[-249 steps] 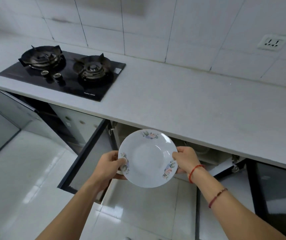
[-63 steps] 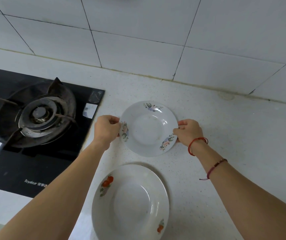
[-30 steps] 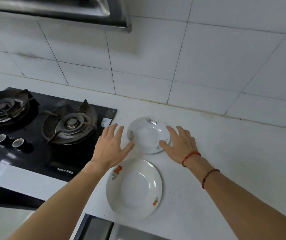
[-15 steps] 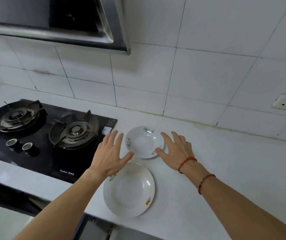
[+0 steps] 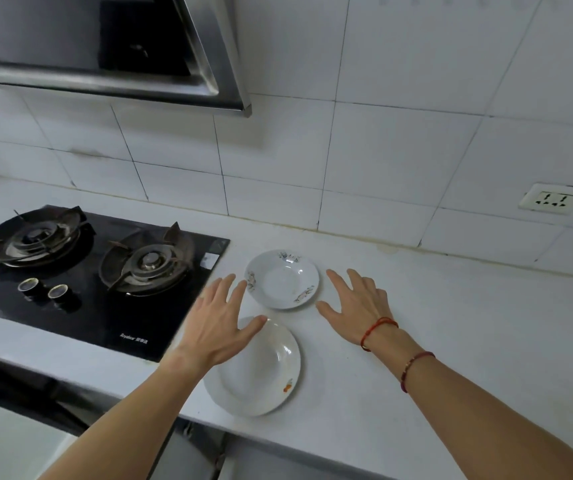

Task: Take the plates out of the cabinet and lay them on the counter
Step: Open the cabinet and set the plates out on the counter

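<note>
Head view, left to right: we see a black gas hob (image 5: 98, 271) set into the white desk (image 5: 451, 341), then our left hand (image 5: 221, 323), fingers spread wide and holding nothing, partly over a larger white plate (image 5: 264, 372) with a small orange motif, lying empty near the desk's front edge. Just behind it lies a smaller, empty floral-rimmed plate (image 5: 282, 279). Our right hand (image 5: 356, 308) hovers beside it, fingers likewise splayed and empty.

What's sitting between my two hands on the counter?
In the head view, the small white floral-rimmed plate lies between the left hand and right hand.
</note>
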`<state>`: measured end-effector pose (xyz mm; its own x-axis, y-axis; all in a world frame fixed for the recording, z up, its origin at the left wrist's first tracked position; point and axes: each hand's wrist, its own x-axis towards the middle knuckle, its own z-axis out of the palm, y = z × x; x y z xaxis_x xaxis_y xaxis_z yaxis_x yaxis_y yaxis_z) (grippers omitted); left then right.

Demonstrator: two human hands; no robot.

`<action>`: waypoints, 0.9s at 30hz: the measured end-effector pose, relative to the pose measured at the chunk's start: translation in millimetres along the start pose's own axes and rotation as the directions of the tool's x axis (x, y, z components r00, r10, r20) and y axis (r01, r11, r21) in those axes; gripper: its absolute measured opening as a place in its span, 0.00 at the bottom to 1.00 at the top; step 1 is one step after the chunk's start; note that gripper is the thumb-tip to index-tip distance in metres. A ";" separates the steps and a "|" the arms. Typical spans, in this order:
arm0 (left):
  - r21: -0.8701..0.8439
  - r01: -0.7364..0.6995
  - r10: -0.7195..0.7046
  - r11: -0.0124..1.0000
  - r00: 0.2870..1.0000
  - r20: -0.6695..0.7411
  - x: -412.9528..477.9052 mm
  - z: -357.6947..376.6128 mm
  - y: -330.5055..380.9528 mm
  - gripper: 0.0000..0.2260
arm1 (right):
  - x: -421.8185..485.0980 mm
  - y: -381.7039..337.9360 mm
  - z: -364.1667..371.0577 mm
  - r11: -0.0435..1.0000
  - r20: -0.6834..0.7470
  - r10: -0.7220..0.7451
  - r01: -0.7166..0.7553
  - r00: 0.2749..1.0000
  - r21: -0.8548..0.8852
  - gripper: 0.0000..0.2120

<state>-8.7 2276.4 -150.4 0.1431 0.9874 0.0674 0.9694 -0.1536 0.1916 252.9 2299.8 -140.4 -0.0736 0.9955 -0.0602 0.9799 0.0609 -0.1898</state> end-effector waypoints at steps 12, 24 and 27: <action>-0.041 -0.171 0.172 0.984 0.985 0.032 -95.9 -7.3 -3.9 0.40 | -131.5 -28.7 -2.4 0.988 -0.039 0.154 -0.155 0.987 -0.023 0.33; -0.096 -0.327 0.335 0.940 0.939 0.079 -171.8 7.4 30.3 0.41 | -278.8 -15.3 11.0 0.929 -0.010 0.368 -0.368 0.930 -0.046 0.34; -0.104 -0.342 0.352 0.934 0.932 0.092 -180.8 13.6 42.1 0.40 | -299.2 -4.4 16.5 0.910 -0.017 0.411 -0.411 0.911 -0.051 0.35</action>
<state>9.0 2091.9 -167.8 0.4927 0.8693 0.0402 0.8355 -0.4854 0.2573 267.6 2000.5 -137.8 0.3389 0.9336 -0.1165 0.9315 -0.3504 -0.0976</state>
